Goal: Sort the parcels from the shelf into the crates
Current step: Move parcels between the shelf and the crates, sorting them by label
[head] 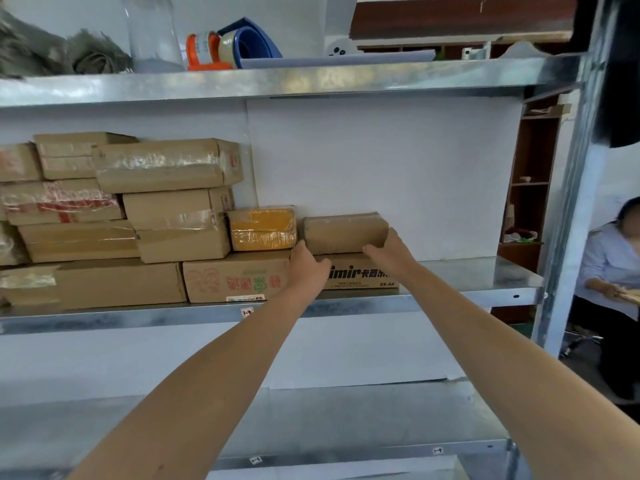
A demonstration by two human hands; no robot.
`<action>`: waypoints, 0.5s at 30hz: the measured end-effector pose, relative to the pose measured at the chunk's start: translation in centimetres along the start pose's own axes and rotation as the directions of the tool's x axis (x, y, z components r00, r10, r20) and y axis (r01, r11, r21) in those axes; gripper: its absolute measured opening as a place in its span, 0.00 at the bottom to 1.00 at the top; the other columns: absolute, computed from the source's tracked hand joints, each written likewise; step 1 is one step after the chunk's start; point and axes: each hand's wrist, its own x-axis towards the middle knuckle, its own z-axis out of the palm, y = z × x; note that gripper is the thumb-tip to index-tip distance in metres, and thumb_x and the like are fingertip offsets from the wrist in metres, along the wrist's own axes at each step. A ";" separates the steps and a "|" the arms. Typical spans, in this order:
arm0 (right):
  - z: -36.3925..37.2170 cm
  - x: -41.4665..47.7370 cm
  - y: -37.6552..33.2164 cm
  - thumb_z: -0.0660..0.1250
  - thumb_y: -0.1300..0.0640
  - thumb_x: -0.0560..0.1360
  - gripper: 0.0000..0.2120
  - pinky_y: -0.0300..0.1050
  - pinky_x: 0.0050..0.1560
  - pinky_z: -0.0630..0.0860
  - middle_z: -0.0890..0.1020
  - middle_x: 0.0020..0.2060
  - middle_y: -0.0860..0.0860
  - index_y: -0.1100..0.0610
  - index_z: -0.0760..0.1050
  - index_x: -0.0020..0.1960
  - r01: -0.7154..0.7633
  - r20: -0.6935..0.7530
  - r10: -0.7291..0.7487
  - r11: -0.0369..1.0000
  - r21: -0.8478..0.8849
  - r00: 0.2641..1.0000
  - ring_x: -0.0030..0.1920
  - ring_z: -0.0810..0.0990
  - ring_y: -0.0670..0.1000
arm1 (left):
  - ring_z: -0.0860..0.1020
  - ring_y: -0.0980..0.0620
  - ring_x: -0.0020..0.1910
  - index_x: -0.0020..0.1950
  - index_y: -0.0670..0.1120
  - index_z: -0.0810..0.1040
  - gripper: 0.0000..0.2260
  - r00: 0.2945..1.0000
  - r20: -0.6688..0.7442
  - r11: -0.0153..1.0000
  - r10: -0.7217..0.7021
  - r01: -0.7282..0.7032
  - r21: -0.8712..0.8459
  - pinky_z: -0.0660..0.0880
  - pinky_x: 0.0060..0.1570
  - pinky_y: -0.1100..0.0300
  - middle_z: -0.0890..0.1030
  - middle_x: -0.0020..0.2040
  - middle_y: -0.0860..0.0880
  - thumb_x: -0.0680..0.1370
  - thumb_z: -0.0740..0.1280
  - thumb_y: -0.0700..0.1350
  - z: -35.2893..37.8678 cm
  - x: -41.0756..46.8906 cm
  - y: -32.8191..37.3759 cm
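Observation:
A small brown parcel [344, 233] lies on top of a long printed carton [242, 278] on the middle shelf [450, 292]. My left hand [306, 265] holds the parcel's lower left corner, with the thumb curled under its front edge. My right hand [393, 249] grips its right end, fingers along the bottom edge. A yellow taped parcel [263, 229] sits right beside it on the left. Further left, several brown cardboard parcels [166, 199] are stacked in layers. No crates are in view.
The top shelf [277, 81] carries a tape dispenser [206, 51], a blue tub [254, 41] and a clear jar [154, 32]. A steel upright [568, 209] bounds the rack on the right. A seated person [613, 271] is beyond it. A lower shelf [346, 420] lies beneath my arms.

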 end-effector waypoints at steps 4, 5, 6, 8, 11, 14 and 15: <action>0.3 0.9 0.1 0.63 0.50 0.76 0.34 0.53 0.60 0.73 0.65 0.70 0.55 0.59 0.55 0.78 -0.039 -0.062 0.043 0.997 0.066 0.997 0.65 0.72 0.57 | 0.62 0.45 0.75 0.81 0.45 0.54 0.32 1.000 0.010 0.999 -0.019 0.019 0.030 0.66 0.71 0.49 0.55 0.79 0.48 0.79 0.64 0.46 0.7 0.2 0.0; 0.1 0.9 0.3 0.62 0.50 0.76 0.33 0.54 0.60 0.73 0.66 0.69 0.55 0.59 0.57 0.77 -0.042 -0.079 0.050 0.995 0.091 0.996 0.63 0.72 0.57 | 0.64 0.45 0.73 0.80 0.46 0.56 0.31 1.000 0.006 1.000 -0.010 0.010 0.005 0.68 0.70 0.48 0.56 0.78 0.49 0.79 0.64 0.45 0.6 0.2 0.0; -0.1 0.8 0.5 0.62 0.50 0.76 0.31 0.54 0.58 0.74 0.69 0.67 0.55 0.59 0.59 0.75 -0.041 -0.099 0.052 0.993 0.109 0.994 0.61 0.74 0.56 | 0.66 0.45 0.72 0.80 0.46 0.58 0.30 1.000 -0.001 0.999 0.002 -0.002 -0.032 0.70 0.68 0.47 0.58 0.78 0.48 0.79 0.63 0.44 0.6 0.1 0.0; -0.7 0.2 1.0 0.61 0.50 0.76 0.24 0.51 0.49 0.76 0.75 0.60 0.54 0.58 0.65 0.70 -0.024 -0.139 0.040 0.994 0.109 0.990 0.53 0.77 0.53 | 0.68 0.47 0.69 0.78 0.46 0.62 0.27 0.999 -0.019 0.993 0.029 -0.031 -0.114 0.73 0.65 0.47 0.62 0.75 0.49 0.79 0.63 0.42 0.3 -0.1 0.1; -1.5 -1.2 1.7 0.60 0.52 0.77 0.16 0.44 0.37 0.70 0.78 0.49 0.51 0.57 0.68 0.62 0.022 -0.206 0.007 0.990 0.138 0.979 0.43 0.76 0.48 | 0.76 0.55 0.57 0.74 0.49 0.67 0.22 0.997 -0.017 0.956 0.071 -0.073 -0.283 0.77 0.48 0.62 0.73 0.65 0.55 0.80 0.63 0.42 -0.4 -0.7 0.2; -2.5 -3.2 1.4 0.59 0.50 0.79 0.12 0.42 0.34 0.68 0.77 0.45 0.47 0.55 0.70 0.58 0.076 -0.265 -0.033 0.985 0.153 0.964 0.39 0.75 0.45 | 0.76 0.63 0.46 0.64 0.54 0.73 0.13 0.996 -0.033 0.909 0.082 -0.089 -0.407 0.70 0.34 0.71 0.77 0.56 0.59 0.80 0.63 0.43 -1.5 -1.9 0.1; -2.8 -3.9 1.2 0.59 0.49 0.79 0.11 0.42 0.34 0.68 0.77 0.44 0.46 0.55 0.70 0.57 0.087 -0.277 -0.040 0.984 0.159 0.960 0.38 0.74 0.44 | 0.77 0.61 0.48 0.61 0.54 0.75 0.12 0.996 -0.048 0.884 0.069 -0.084 -0.461 0.73 0.38 0.70 0.77 0.57 0.58 0.80 0.63 0.43 -1.9 -2.4 0.0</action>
